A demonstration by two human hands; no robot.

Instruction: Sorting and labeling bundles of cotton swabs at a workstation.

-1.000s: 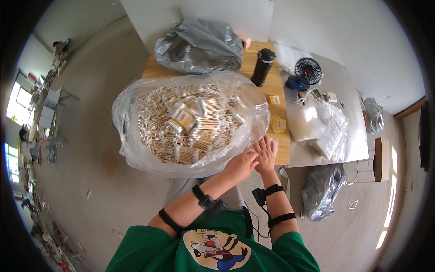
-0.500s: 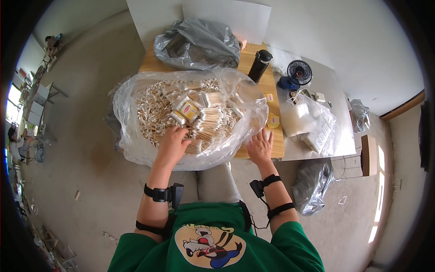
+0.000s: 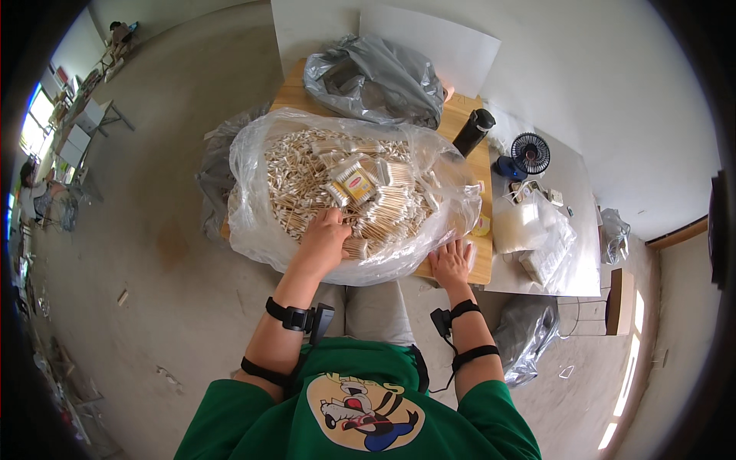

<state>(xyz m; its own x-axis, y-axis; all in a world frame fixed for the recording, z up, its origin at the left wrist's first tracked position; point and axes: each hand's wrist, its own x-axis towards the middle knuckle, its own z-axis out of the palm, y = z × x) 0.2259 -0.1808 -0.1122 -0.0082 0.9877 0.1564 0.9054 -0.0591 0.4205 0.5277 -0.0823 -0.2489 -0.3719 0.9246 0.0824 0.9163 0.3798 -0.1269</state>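
A large clear plastic bag [image 3: 249, 207] lies spread on the wooden table, its mouth wide around a heap of loose cotton swabs [image 3: 299, 180]. On the heap rest several packs of swabs, among them one with a yellow and red label [image 3: 358, 185]. My left hand [image 3: 326, 236] reaches over the near rim onto the swabs, fingers bent and thumb apart; its fingertips are partly hidden. My right hand [image 3: 451, 264] lies flat with fingers spread near the table's front right corner, beside the bag's edge, with something clear and shiny by its fingertips.
Behind the bag lies a grey plastic bag [image 3: 376, 80]. A black bottle [image 3: 474, 132] stands at the table's right. On the metal side table [image 3: 579, 268] are a small fan [image 3: 529, 155] and clear plastic packaging [image 3: 517, 226]. Yellow labels [image 3: 481, 225] lie near the bag's right edge.
The view has shifted, so the table appears farther right. My right hand has flattened onto the table. My left hand stays at the near part of the swab heap.
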